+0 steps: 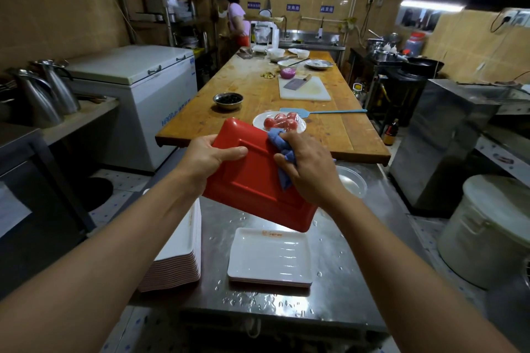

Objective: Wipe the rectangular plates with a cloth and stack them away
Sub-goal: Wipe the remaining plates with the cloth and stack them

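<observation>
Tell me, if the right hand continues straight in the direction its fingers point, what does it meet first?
The right hand, holding the blue cloth, points left across the red plate. It would probably meet the left hand's thumb first.

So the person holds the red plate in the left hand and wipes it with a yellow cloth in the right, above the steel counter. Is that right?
Nearly. The cloth is blue, not yellow, as the head view shows. The rest stands: the left hand holds the red plate by its edge, the right hand presses the cloth against it, and both are above the steel counter.
</observation>
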